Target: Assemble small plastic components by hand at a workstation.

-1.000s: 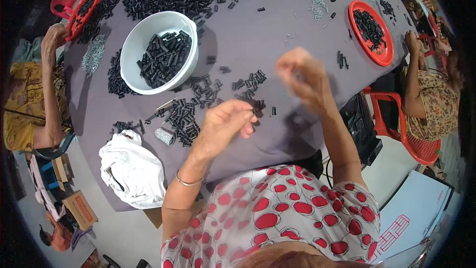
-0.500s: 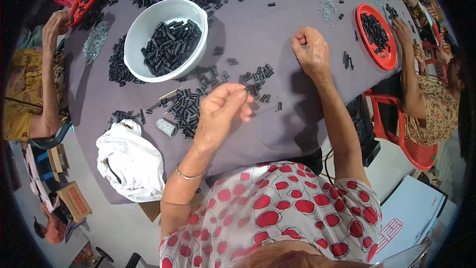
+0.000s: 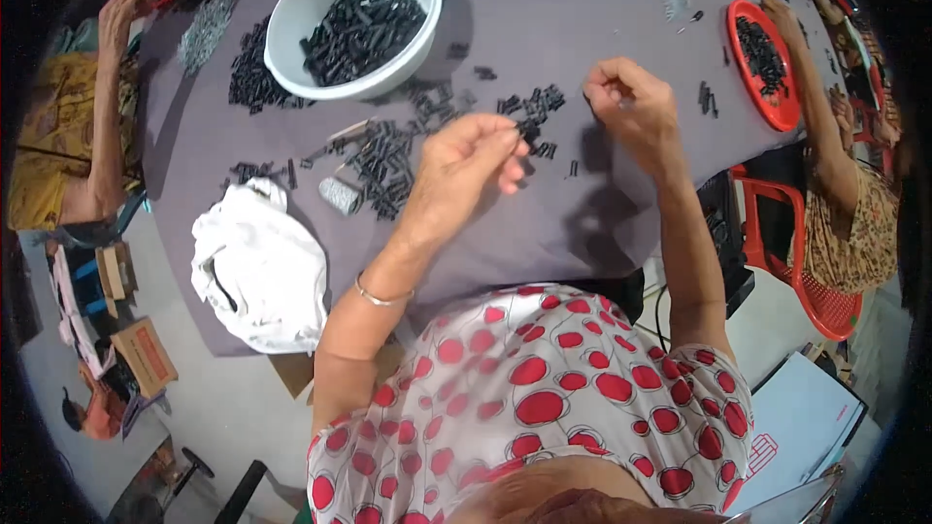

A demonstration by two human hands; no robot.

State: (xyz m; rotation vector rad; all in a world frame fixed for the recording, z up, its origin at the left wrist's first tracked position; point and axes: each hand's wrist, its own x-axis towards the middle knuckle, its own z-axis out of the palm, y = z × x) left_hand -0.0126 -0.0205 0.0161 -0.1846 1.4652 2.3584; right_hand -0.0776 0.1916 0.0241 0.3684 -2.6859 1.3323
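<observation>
Above the near part of the table, my left hand (image 3: 471,160) is closed in a pinch, with a small black plastic part (image 3: 527,131) at the thumb and index fingertips. Loose parts of the same kind (image 3: 551,97) lie just beyond those fingers. To the right, my right hand (image 3: 633,105) hovers over bare cloth, its fingers curled together; whatever they may hold is hidden. A pile of short black plastic pieces (image 3: 388,170) lies left of my left wrist. Beyond it stands a white bowl (image 3: 282,53), partly filled with black tubular pieces (image 3: 364,34).
A white cloth (image 3: 257,267) and a small grey speckled object (image 3: 339,196) lie at the left. A red tray (image 3: 788,102) of black parts is at the right. Small silvery pieces (image 3: 206,34) are heaped far left. People sit on both sides; a red chair (image 3: 777,233) stands right.
The whole view has shifted, so the table sits higher in the picture. My right hand has come back toward me and closer to my left hand, which keeps its pinch over the same spot.
</observation>
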